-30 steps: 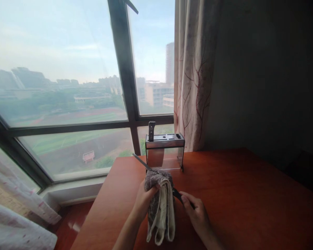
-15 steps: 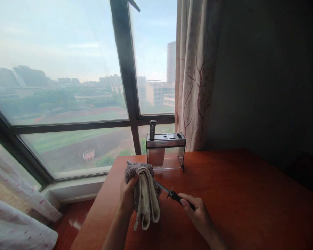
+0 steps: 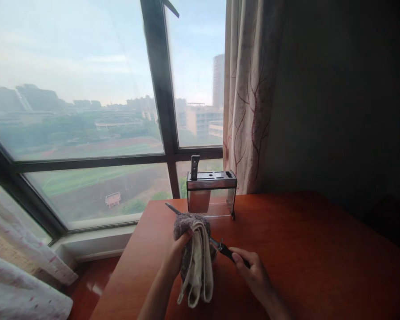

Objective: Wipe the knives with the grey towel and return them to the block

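My left hand [image 3: 178, 253] is closed on a folded grey and cream cloth [image 3: 197, 262], which wraps round the metal rod of a sharpening steel [image 3: 225, 250]. The rod's tip sticks out of the cloth at the upper left, and a short bare stretch shows near the guard. Gripping the steel's black handle is my right hand [image 3: 251, 269], its fingers wrapped round the end. Both hands are above the table. Just beyond the cloth stands a clear-sided knife block [image 3: 216, 181]. One knife [image 3: 195, 167] with a dark riveted handle stands upright in its left slot.
The reddish-brown wooden table [image 3: 296, 249] reaches to the window [image 3: 86, 111]. A patterned curtain [image 3: 246, 98] hangs behind the table, right of the glass. Another curtain [image 3: 23, 289] hangs at the lower left, beside the table's left edge.
My left hand and the cloth have slid along the rod to the right and down, towards the guard. More of the rod's tip shows now. My right hand has stayed almost still.
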The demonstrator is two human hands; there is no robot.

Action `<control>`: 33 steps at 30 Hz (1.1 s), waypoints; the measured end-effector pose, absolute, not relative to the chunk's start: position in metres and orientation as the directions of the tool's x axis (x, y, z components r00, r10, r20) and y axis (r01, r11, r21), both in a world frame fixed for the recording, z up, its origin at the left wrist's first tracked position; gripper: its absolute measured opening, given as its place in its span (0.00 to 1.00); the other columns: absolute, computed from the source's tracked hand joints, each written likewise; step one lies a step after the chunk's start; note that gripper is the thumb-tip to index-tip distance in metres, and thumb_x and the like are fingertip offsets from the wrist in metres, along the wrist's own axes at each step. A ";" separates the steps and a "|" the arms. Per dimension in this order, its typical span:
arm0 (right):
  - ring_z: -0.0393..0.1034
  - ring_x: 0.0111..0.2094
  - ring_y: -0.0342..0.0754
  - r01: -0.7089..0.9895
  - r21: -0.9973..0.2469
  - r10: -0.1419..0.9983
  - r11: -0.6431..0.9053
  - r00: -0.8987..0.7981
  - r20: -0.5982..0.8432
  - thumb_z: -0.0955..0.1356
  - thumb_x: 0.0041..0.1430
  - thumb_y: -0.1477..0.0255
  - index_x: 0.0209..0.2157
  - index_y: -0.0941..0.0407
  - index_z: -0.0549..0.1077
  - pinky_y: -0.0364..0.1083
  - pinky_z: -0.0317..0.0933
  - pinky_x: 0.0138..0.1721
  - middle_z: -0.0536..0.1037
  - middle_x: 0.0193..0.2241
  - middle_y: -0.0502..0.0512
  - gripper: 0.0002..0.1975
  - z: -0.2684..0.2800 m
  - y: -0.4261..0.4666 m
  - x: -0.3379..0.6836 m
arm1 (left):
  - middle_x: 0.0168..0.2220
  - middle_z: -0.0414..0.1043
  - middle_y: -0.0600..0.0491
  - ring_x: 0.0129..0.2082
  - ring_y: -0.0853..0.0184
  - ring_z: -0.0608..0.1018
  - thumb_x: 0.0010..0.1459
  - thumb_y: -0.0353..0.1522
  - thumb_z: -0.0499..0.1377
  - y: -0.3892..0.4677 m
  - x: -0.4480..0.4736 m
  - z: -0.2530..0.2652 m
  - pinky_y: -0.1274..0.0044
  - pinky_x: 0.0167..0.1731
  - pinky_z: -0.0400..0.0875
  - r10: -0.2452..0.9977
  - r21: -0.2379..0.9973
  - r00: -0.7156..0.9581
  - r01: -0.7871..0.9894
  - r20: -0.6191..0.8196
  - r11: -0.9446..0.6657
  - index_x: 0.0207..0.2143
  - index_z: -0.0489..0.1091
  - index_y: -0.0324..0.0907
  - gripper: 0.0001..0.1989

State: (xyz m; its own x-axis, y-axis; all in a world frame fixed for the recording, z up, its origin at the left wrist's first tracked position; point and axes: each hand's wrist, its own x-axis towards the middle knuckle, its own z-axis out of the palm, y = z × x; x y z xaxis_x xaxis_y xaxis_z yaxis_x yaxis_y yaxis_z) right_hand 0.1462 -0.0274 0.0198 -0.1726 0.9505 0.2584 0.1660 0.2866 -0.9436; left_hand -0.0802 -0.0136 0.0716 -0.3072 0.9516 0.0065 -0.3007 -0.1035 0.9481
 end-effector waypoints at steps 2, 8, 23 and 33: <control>0.77 0.33 0.56 0.160 -0.948 0.955 0.276 -0.160 0.251 0.64 0.59 0.54 0.38 0.53 0.82 0.48 0.71 0.37 0.84 0.32 0.56 0.21 0.021 -0.027 0.146 | 0.30 0.79 0.47 0.35 0.53 0.79 0.41 0.36 0.68 -0.015 -0.073 0.072 0.69 0.37 0.74 0.981 0.969 -0.187 -0.227 0.051 -0.093 0.31 0.77 0.37 0.14; 0.75 0.28 0.54 0.170 -0.951 0.963 0.257 -0.129 0.237 0.64 0.57 0.51 0.37 0.55 0.82 0.46 0.69 0.29 0.81 0.24 0.54 0.24 0.019 -0.026 0.146 | 0.32 0.79 0.48 0.36 0.55 0.78 0.42 0.36 0.67 -0.015 -0.068 0.071 0.72 0.37 0.72 0.995 0.985 -0.064 -0.144 0.080 -0.089 0.31 0.77 0.38 0.13; 0.78 0.39 0.54 0.281 -0.849 0.881 0.449 -0.297 0.367 0.65 0.63 0.62 0.41 0.52 0.80 0.45 0.69 0.40 0.83 0.36 0.56 0.14 0.020 -0.027 0.150 | 0.23 0.77 0.52 0.24 0.59 0.80 0.42 0.40 0.67 -0.007 -0.107 0.078 0.72 0.26 0.75 0.904 0.796 -0.399 -0.591 -0.154 -0.126 0.32 0.73 0.39 0.17; 0.72 0.29 0.45 0.365 -0.704 0.785 0.609 -0.151 0.600 0.67 0.62 0.67 0.49 0.50 0.76 0.41 0.65 0.32 0.73 0.28 0.51 0.14 0.009 -0.023 0.146 | 0.31 0.79 0.48 0.30 0.60 0.80 0.43 0.37 0.69 -0.011 -0.067 0.066 0.73 0.33 0.74 0.974 0.884 -0.024 -0.426 -0.224 0.193 0.37 0.75 0.37 0.19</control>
State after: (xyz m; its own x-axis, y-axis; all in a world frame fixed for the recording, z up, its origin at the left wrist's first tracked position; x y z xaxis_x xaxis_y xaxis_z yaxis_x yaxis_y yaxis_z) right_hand 0.1464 -0.0228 0.0088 -0.1514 0.7852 0.6005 0.3650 0.6090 -0.7043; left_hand -0.0672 -0.0115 0.0656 -0.0235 0.9743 -0.2242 -0.4261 0.1931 0.8838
